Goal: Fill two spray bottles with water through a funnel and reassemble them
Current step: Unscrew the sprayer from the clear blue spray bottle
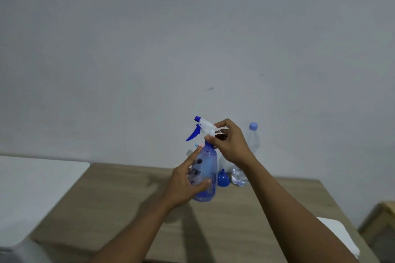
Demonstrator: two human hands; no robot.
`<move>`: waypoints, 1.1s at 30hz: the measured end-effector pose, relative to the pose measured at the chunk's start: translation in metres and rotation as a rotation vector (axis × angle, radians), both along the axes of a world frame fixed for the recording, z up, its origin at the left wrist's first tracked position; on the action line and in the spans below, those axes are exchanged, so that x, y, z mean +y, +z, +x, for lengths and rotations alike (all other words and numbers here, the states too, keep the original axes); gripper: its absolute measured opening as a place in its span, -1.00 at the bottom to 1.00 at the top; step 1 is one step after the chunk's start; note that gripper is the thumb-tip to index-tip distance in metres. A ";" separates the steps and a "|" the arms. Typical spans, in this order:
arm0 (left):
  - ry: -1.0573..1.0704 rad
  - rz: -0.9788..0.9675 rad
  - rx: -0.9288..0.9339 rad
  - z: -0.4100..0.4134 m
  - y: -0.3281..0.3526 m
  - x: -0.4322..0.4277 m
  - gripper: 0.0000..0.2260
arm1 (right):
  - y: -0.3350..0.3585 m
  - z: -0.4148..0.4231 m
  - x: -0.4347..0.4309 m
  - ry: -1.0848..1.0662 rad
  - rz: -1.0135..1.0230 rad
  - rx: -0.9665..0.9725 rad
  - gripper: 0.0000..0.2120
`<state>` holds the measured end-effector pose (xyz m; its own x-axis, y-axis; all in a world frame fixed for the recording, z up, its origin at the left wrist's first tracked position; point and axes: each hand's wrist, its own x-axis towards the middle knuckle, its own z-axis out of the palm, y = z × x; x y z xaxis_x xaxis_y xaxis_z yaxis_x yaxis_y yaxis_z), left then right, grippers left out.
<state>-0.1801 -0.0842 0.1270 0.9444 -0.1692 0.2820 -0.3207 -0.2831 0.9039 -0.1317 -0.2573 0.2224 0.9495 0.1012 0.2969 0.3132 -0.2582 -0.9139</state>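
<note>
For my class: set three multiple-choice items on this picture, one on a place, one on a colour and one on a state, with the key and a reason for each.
1. Where is the small blue plastic funnel?
A) on the wooden table
B) on the floor
C) fixed to the wall

2. What colour is the trigger on the white plastic spray head of the translucent blue plastic spray bottle?
A) red
B) blue
C) green

3. How is the clear plastic water bottle?
A) lying down
B) upright, uncapped
C) upright, capped

Key:
1 A, the funnel stands on the table beside the water bottle.
2 B, the trigger curves down blue under the white head.
3 C, the water bottle stands upright with its pale cap on top.
</note>
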 end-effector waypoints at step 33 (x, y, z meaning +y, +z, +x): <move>-0.072 -0.080 0.022 -0.007 0.022 -0.019 -0.23 | 0.010 -0.011 -0.019 0.060 0.046 -0.087 -0.78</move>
<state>-0.1868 -0.1036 0.1494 0.9368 -0.2141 0.2767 -0.3173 -0.1866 0.9298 -0.1425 -0.2766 0.2323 0.9127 0.1416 0.3834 0.4054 -0.1953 -0.8930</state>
